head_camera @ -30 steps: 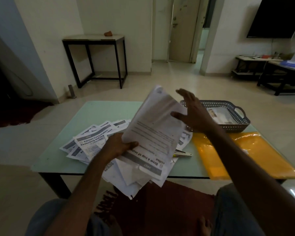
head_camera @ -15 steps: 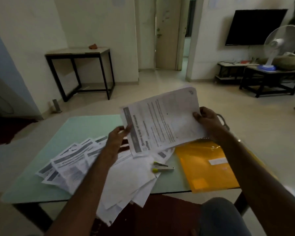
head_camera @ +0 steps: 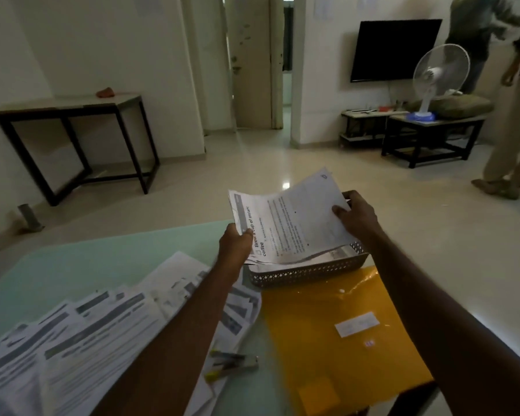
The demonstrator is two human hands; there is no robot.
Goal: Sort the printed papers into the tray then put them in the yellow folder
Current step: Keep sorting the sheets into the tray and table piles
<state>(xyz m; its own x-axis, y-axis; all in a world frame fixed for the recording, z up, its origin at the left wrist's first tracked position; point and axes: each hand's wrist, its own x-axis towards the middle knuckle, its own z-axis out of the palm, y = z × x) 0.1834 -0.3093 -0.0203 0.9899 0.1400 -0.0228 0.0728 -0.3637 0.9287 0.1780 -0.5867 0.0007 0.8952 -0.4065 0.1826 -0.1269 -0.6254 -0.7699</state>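
Observation:
A printed sheet point(head_camera: 294, 223) headed "Brew a cup of instant coffee" hangs just above the grey perforated tray point(head_camera: 306, 273) at the table's far side. My left hand point(head_camera: 236, 243) pinches its near-left edge and my right hand point(head_camera: 357, 216) grips its right edge. Other sheets lie inside the tray under it. The yellow folder point(head_camera: 336, 334) lies flat on the table in front of the tray. A fanned pile of printed papers point(head_camera: 81, 334) covers the table's left part, under my left forearm.
A yellow highlighter and a clip point(head_camera: 230, 366) lie between the pile and the folder. The pale green table point(head_camera: 108, 256) ends near the tray. Beyond are a black side table point(head_camera: 72, 112), a fan point(head_camera: 436, 76) on a low table, and a person point(head_camera: 511, 94) standing at far right.
Both hands have carried the coffee sheet away from the pile, rightward and forward, to just over the tray. My view has shifted, and a person has come into sight at the right.

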